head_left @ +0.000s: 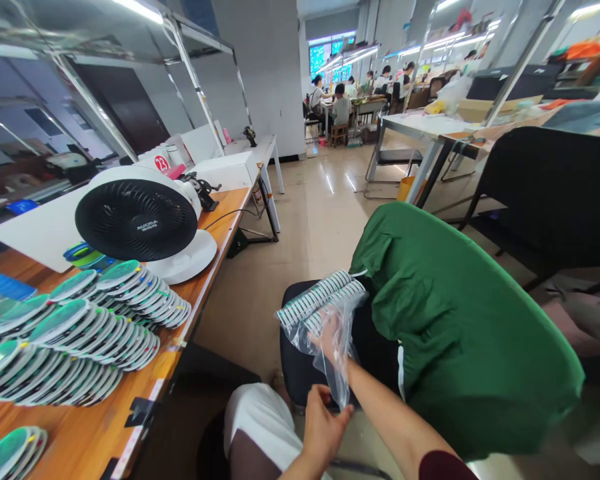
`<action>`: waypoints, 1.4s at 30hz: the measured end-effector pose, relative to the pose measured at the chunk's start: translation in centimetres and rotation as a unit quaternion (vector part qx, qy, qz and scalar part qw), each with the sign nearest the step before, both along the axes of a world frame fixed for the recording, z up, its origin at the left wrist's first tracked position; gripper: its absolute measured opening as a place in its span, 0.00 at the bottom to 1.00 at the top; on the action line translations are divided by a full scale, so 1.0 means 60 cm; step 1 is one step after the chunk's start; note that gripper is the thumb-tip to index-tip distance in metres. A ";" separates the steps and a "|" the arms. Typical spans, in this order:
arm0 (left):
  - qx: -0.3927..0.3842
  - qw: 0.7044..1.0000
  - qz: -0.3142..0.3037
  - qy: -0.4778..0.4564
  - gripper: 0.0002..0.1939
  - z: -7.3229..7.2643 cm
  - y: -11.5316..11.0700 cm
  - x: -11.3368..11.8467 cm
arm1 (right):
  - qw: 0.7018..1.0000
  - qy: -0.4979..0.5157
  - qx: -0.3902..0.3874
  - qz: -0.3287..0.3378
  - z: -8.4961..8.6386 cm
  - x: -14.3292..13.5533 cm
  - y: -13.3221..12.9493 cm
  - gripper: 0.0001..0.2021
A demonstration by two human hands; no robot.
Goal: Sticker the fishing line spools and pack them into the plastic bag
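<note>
A clear plastic bag [339, 373] lies over the black chair seat [300, 367], with two rows of thin round discs [313, 298] with pale rims inside it. My right hand [331, 337] reaches into the bag, its fingers around the near end of one row, partly blurred by the plastic. Closer to me, my left hand [325, 423] pinches the bag's open edge between thumb and fingers. Many more green-faced discs [97, 330] stand in leaning stacks on the wooden table [180, 327] to the left, with a small separate stack [13, 453] at its near end.
A green cloth cover [460, 320] hangs over the chair's backrest. On the table stands a white fan [140, 220] with a black grille. Another black chair [555, 193] is at the right. Several people sit at far benches beyond the tiled floor [315, 213].
</note>
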State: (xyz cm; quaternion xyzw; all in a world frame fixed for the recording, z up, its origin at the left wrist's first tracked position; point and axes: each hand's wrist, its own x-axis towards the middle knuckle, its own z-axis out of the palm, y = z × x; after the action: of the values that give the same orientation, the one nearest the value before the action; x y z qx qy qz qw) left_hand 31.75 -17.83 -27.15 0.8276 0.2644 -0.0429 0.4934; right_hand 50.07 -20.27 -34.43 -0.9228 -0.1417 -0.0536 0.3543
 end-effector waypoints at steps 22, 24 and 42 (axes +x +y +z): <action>-0.118 0.969 -0.210 -0.057 0.11 0.009 0.009 -0.024 | 0.996 -0.010 -0.092 0.008 0.020 0.006 -0.010 0.47; -0.128 0.969 -0.204 -0.051 0.09 0.012 0.009 -0.027 | 0.995 -0.006 -0.099 0.002 0.021 0.012 -0.005 0.47; -0.160 0.969 -0.185 -0.043 0.15 0.005 -0.001 -0.035 | 0.993 0.007 -0.117 -0.030 0.036 -0.010 0.009 0.56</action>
State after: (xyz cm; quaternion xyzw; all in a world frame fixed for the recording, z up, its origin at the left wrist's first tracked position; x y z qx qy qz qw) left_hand 29.68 -17.90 -26.87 0.7733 0.0753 -0.1395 0.6139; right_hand 49.47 -19.72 -32.27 -0.9621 -0.1166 -0.0405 0.2432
